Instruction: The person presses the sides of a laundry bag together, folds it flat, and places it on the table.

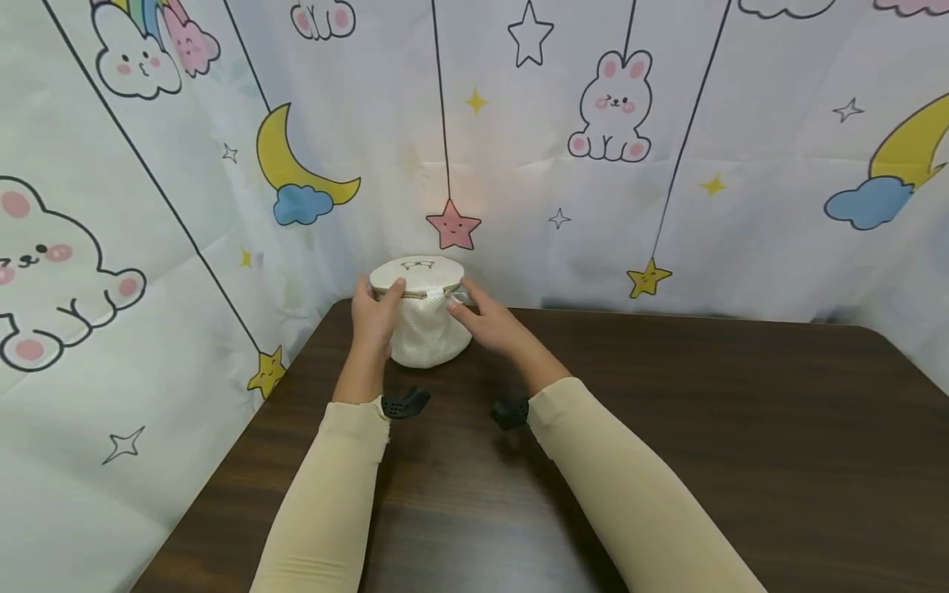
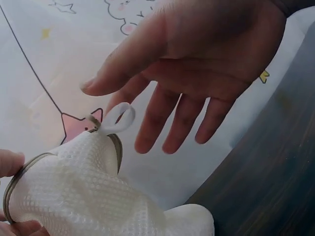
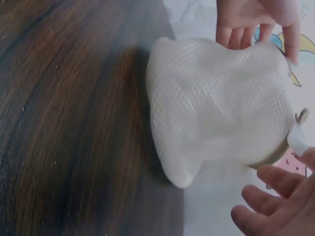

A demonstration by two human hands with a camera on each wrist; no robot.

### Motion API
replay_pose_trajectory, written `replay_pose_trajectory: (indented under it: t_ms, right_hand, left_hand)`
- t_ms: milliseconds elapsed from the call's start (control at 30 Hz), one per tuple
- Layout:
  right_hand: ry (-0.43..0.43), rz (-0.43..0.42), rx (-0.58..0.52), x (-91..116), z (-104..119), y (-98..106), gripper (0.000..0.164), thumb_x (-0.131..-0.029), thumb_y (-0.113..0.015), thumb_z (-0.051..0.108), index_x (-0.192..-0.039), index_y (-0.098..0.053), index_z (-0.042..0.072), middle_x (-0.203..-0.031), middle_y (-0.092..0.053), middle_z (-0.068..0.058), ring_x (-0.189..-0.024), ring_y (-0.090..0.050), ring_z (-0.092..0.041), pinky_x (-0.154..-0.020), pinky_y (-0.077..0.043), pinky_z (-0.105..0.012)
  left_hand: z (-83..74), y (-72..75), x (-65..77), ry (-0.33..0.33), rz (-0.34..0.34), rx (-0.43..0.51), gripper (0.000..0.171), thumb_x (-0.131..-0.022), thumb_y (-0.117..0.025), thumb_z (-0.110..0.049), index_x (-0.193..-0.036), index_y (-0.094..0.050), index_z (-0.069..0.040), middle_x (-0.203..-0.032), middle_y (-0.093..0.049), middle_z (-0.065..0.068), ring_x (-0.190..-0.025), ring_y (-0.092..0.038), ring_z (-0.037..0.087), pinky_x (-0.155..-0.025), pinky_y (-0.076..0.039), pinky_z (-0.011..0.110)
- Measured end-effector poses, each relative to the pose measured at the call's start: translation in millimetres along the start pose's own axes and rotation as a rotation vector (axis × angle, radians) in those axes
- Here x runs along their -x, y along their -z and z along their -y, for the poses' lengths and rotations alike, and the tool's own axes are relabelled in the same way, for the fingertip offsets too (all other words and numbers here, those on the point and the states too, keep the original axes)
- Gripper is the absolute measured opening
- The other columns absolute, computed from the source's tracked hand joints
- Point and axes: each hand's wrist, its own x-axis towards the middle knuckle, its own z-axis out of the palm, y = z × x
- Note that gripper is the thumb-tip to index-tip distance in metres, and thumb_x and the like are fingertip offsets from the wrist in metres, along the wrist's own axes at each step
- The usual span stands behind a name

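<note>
between left hand (image 1: pixel 373 317) and right hand (image 1: pixel 493 327): white mesh bag (image 1: pixel 430 333), upright; left pinching rim (image 1: pixel 415 294), right spread, just beside white loop (image 2: pixel 129 118) (left nearer bag).

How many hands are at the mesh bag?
2. The left hand holds the left side of the mesh bag near the top; the right hand is at its right, fingers relaxed, near the white loop. No others show.

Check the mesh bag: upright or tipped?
Upright. In the head view, the mesh bag has its round top facing up, base toward the table.
</note>
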Motion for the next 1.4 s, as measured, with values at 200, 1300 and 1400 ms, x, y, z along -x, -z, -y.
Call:
replay_pose_trajectory:
  t_ms: [200,1300,1400]
  right_hand:
    - [-0.071,-0.033,-0.245,1.1,-3.6,2.2,0.071,-0.101,-0.047,0.050,-0.159,-0.018,0.023,-0.159,-0.031,-0.013,-0.146,-0.032,-0.029,-0.116,-0.031,-0.049]
    - [-0.100,-0.574,-0.668,107.4,-68.9,115.2,0.055,-0.097,-0.062,0.017,-0.148,-0.044,0.007,-0.085,-0.059,0.002,-0.073,-0.063,-0.007,-0.065,-0.055,-0.021]
    - [-0.091,-0.591,-0.684,109.1,-68.9,116.2,0.054,-0.095,-0.066,0.017,-0.146,-0.048,0.007,-0.085,-0.059,0.002,-0.071,-0.061,-0.006,-0.063,-0.054,-0.020]
  left_hand:
    - [2.3,-14.3,0.9,0.014,0.044,0.133,0.076,-0.095,-0.063,-0.011,-0.157,-0.020,-0.008,-0.157,-0.031,0.012,-0.138,-0.042,0.025,-0.109,-0.040,0.037]
    - [2.8,-125.8,48.0,0.092,0.368,0.049,0.050,-0.094,-0.066,-0.023,-0.142,-0.052,-0.023,-0.119,-0.065,0.008,-0.111,-0.058,0.018,-0.094,-0.045,0.052]
    - [2.9,-125.0,48.6,0.087,0.371,0.015,0.050,-0.093,-0.068,-0.024,-0.141,-0.054,-0.023,-0.112,-0.063,0.008,-0.113,-0.056,0.021,-0.096,-0.042,0.053]
